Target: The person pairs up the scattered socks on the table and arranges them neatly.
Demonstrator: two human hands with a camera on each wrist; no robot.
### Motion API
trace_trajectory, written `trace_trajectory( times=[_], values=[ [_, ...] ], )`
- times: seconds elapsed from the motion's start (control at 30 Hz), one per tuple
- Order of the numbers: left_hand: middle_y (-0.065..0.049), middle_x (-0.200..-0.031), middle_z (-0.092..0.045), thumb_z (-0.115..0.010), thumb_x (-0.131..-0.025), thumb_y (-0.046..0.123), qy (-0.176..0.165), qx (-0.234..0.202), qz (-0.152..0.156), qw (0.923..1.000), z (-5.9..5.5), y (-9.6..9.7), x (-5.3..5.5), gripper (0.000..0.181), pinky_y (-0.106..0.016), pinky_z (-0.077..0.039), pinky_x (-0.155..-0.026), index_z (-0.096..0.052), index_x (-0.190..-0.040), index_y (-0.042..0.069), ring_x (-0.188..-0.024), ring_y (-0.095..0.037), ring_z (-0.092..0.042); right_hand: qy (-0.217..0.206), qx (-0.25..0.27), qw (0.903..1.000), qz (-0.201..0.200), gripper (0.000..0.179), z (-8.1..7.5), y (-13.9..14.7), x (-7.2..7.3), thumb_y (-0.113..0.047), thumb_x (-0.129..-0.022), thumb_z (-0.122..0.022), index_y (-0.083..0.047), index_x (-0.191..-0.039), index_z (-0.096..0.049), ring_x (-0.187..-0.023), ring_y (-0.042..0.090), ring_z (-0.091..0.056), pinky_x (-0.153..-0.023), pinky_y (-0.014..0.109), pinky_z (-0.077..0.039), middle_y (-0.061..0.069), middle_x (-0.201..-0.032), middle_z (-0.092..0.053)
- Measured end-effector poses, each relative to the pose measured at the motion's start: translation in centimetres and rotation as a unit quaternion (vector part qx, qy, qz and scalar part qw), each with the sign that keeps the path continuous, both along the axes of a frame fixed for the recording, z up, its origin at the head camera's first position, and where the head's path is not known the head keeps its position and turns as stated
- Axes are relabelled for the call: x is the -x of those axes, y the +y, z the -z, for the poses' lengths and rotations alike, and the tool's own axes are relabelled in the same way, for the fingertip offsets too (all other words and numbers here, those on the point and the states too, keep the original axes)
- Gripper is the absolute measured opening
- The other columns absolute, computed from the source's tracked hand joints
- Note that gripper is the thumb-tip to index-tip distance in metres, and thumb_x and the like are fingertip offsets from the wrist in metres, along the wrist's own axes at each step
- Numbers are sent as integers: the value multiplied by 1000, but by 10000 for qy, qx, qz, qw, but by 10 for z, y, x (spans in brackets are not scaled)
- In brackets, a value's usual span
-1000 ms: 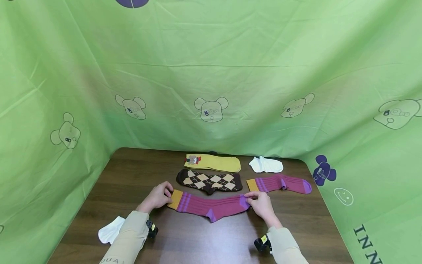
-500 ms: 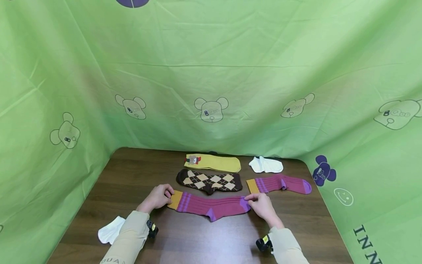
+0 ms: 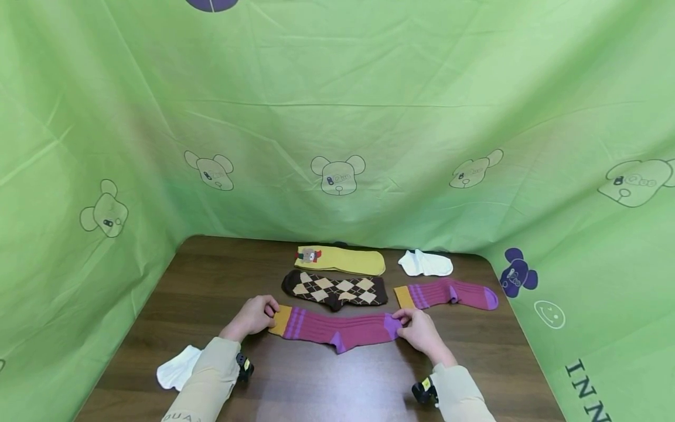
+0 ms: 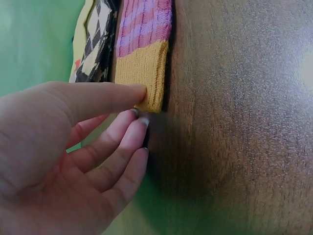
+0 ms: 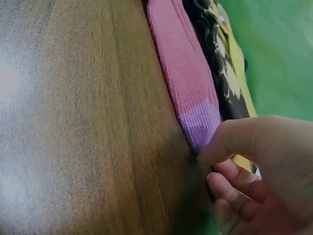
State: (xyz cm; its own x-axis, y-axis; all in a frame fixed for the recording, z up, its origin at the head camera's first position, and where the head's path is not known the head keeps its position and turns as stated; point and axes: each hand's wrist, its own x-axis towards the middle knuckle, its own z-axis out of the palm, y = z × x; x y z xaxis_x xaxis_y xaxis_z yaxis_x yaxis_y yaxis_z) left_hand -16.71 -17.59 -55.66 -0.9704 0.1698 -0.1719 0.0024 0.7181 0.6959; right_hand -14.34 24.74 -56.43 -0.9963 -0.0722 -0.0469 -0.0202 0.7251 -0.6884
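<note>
A magenta sock (image 3: 353,332) with a purple heel, purple toe and mustard cuff lies stretched lengthwise on the table. At its left end my left hand (image 3: 254,315) pinches the cuff (image 4: 139,68), thumb on top and fingertips at the edge. My right hand (image 3: 420,331) is at the other end, its thumb and finger pinching the purple toe (image 5: 199,125). Behind this sock lies a brown argyle sock (image 3: 337,291), and beyond that a yellow sock (image 3: 345,261) with an animal motif. A matching magenta sock (image 3: 437,293) rests at the right, its heel folded.
A white ankle sock (image 3: 426,264) lies at the back right of the wooden table (image 3: 327,387). Another white sock (image 3: 178,368) is partly hidden by my left sleeve. Green printed cloth (image 3: 337,129) hangs behind and along both sides of the table.
The magenta sock's upper edge has settled slightly toward me. My right hand has shifted a little to the right at the toe; my left hand has barely moved.
</note>
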Motion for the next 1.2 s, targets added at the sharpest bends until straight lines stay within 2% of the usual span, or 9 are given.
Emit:
trace_trajectory(
  times=[0.13, 0.3, 0.5, 0.7, 0.93, 1.1, 1.2],
  values=[
    [-3, -82, -62, -83, -74, 0, 189, -75, -23, 9998, -1, 1, 1, 25, -36, -50, -72, -67, -92, 7, -76, -16, -57, 144, 72, 9997, 169, 25, -1, 0, -1, 6, -78, -71, -4, -100, -73, -68, 14, -57, -66, 33, -48, 3, -81, -63],
    [-5, -90, -64, -81, -84, 9, 362, -194, -204, 9989, -5, 4, 5, 25, -38, -51, -76, -67, -104, 4, -81, -17, -60, 287, 369, 9975, 531, 26, -2, 4, 1, 2, -83, -67, 2, -108, -72, -69, 16, -64, -63, 31, -50, 5, -86, -68],
    [-16, -111, -65, -77, -90, 16, 528, -491, -342, 9968, -14, 16, 8, 52, -48, -53, -84, -55, -134, -2, -94, -30, -65, 434, 460, 9937, 926, 26, -4, 14, 5, -1, -88, -68, 3, -113, -70, -85, 26, -70, -77, 35, -53, 10, -95, -71],
    [-23, -125, -60, -79, -90, 17, 785, -830, -290, 9930, -24, 34, 10, 67, -54, -47, -96, -46, -145, -1, -112, -40, -60, 472, 554, 9891, 1281, 29, -9, 28, 6, -4, -93, -66, 3, -120, -67, -94, 32, -70, -78, 36, -53, 18, -105, -72],
    [-23, -131, -57, -80, -88, 20, 1215, -907, -17, 9884, -26, 59, 10, 71, -55, -44, -101, -44, -146, -1, -118, -40, -56, 697, 518, 9794, 1822, 31, -15, 48, 7, -10, -95, -66, 1, -124, -67, -101, 35, -70, -87, 42, -50, 20, -111, -72],
    [-22, -135, -56, -78, -89, 24, 1555, -794, 216, 9844, -23, 85, 10, 71, -55, -41, -104, -45, -147, 2, -125, -39, -53, 701, 593, 9702, 2244, 33, -19, 64, 9, -15, -97, -65, 0, -126, -67, -105, 38, -68, -88, 41, -47, 22, -113, -71],
    [-19, -138, -56, -77, -90, 27, 1626, -754, 406, 9830, -23, 103, 9, 69, -54, -41, -105, -46, -147, 4, -127, -37, -52, 670, 593, 9644, 2487, 33, -22, 75, 10, -17, -97, -65, 0, -126, -67, -106, 40, -66, -89, 42, -44, 23, -115, -70]
  ],
)
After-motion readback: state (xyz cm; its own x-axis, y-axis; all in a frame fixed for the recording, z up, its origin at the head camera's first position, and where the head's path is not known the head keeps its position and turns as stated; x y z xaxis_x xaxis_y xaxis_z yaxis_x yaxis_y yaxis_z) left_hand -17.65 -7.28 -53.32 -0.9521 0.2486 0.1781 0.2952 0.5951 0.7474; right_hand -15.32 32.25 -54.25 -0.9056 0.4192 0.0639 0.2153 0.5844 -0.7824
